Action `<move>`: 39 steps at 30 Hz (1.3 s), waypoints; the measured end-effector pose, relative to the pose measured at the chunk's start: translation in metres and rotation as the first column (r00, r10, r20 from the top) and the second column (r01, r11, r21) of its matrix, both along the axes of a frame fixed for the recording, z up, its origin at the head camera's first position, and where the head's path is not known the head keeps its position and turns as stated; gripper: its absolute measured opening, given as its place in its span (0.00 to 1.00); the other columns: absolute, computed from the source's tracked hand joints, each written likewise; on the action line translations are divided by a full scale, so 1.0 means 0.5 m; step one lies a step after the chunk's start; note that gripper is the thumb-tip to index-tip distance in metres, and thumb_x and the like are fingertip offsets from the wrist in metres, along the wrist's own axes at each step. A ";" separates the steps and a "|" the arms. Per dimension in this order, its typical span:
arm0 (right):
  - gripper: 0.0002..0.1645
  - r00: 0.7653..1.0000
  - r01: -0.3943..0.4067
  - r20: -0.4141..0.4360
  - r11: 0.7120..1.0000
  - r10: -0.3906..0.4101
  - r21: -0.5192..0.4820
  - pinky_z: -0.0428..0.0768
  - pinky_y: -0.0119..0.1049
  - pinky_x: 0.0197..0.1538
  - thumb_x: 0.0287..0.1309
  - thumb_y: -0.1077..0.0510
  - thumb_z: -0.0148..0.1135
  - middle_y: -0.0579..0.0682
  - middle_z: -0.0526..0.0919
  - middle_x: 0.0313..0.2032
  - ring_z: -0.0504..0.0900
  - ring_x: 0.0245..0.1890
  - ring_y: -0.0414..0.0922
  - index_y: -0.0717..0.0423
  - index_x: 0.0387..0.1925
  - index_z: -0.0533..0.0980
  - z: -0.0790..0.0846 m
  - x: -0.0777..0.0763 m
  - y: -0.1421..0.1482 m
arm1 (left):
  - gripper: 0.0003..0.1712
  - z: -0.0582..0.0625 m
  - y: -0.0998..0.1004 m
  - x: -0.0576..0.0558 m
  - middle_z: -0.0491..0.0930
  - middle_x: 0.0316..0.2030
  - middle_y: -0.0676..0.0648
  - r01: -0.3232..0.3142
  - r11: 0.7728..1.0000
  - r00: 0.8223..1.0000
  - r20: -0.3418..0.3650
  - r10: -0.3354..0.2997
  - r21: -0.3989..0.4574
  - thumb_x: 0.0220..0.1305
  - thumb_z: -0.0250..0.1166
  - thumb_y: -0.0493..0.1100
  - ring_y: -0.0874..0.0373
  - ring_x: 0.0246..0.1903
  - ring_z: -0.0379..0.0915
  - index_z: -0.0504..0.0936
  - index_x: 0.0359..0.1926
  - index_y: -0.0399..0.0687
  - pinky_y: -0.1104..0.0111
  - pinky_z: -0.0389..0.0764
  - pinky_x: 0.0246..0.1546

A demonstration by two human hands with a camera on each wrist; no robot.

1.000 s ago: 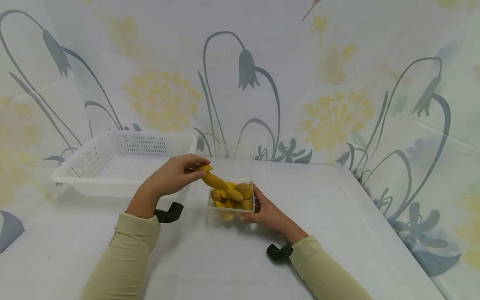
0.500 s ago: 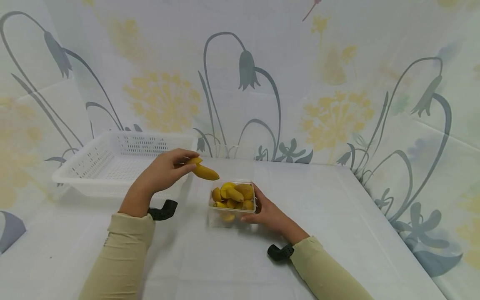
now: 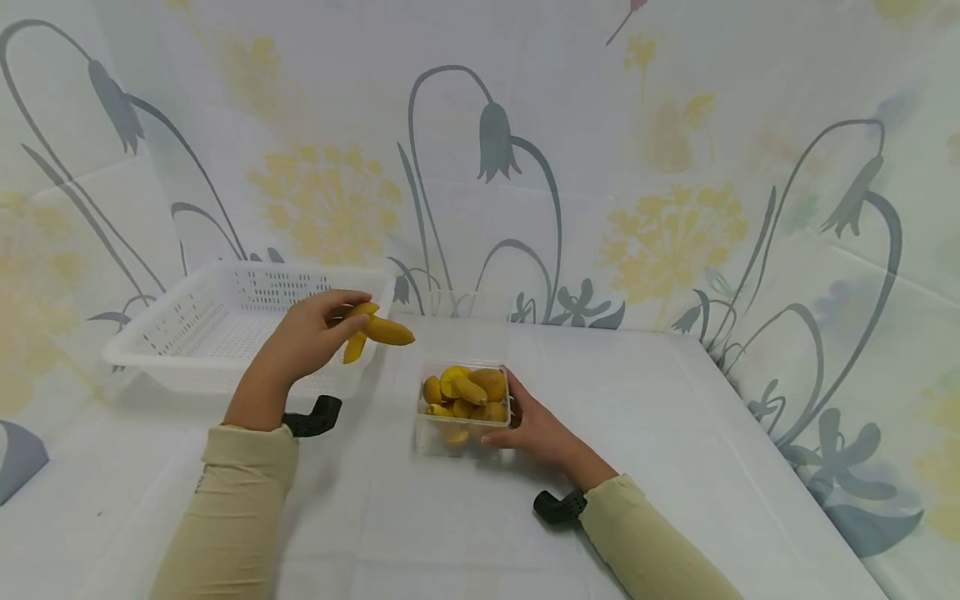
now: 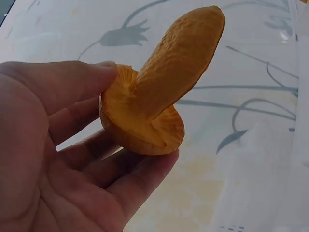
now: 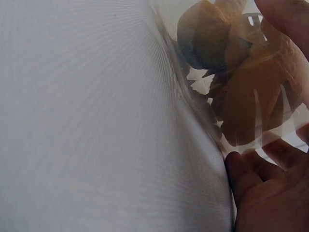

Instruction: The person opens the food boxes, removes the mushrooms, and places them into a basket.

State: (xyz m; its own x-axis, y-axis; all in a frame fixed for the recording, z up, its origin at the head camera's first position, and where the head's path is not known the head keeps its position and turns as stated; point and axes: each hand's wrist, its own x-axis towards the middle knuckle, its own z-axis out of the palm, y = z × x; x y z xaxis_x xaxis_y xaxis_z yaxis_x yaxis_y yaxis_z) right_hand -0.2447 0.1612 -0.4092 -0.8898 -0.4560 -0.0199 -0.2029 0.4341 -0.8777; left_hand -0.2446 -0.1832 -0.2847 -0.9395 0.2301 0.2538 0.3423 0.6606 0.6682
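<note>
Two hands: the left hand (image 3: 303,337) pinches one mushroom (image 3: 387,332) in the air, the right hand (image 3: 534,425) grips a clear tub (image 3: 431,437).
The mushroom is held between thumb and fingers by the right end of the white basket (image 3: 195,379), which sits along the table's (image 3: 427,525) back edge, towards its left; a narrow gap parts basket and tub. More mushrooms (image 3: 468,392) fill the tub, and from it the table runs wide to its slanting right edge. The surface is white and lightly creased; flowered cloth (image 3: 600,167) rises beyond the back and right edges.
</note>
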 end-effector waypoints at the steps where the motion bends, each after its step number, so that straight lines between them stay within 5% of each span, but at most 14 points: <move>1: 0.70 1.000 -0.002 0.002 1.000 0.002 -0.004 0.65 0.49 0.70 0.45 0.45 0.77 0.43 0.52 0.75 0.61 0.72 0.48 0.37 0.77 0.37 0.000 0.000 0.000 | 0.26 -0.001 -0.003 0.000 0.74 0.61 0.42 -0.009 1.000 1.000 0.006 0.009 0.001 0.71 0.55 0.53 0.42 0.61 0.72 0.71 0.66 0.51 0.48 0.73 0.59; 23: 0.71 1.000 0.005 0.001 1.000 -0.005 -0.003 0.66 0.49 0.70 0.45 0.44 0.77 0.43 0.51 0.75 0.60 0.72 0.48 0.38 0.77 0.37 -0.001 0.000 0.000 | 0.31 -0.008 -0.060 -0.004 0.67 0.66 0.36 -0.140 0.990 0.989 0.054 0.141 -0.023 0.74 0.46 0.58 0.38 0.64 0.65 0.65 0.70 0.48 0.44 0.70 0.60; 39: 0.70 1.000 0.010 0.004 1.000 -0.010 0.003 0.65 0.49 0.71 0.45 0.44 0.76 0.42 0.51 0.75 0.60 0.72 0.47 0.35 0.77 0.36 -0.004 -0.003 0.001 | 0.31 -0.028 -0.084 -0.014 0.66 0.66 0.33 -0.173 0.982 0.978 0.103 0.180 -0.080 0.75 0.45 0.55 0.37 0.63 0.64 0.63 0.71 0.43 0.44 0.70 0.60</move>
State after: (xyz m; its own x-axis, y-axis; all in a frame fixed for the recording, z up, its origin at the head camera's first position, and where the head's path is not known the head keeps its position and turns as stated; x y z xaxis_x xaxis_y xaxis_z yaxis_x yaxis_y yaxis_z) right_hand -0.2461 0.1618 -0.4114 -0.8940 -0.4473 -0.0249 -0.1950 0.4385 -0.8773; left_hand -0.2519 -0.2252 -0.2985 -0.9880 0.0718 0.1367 0.1437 0.7509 0.6446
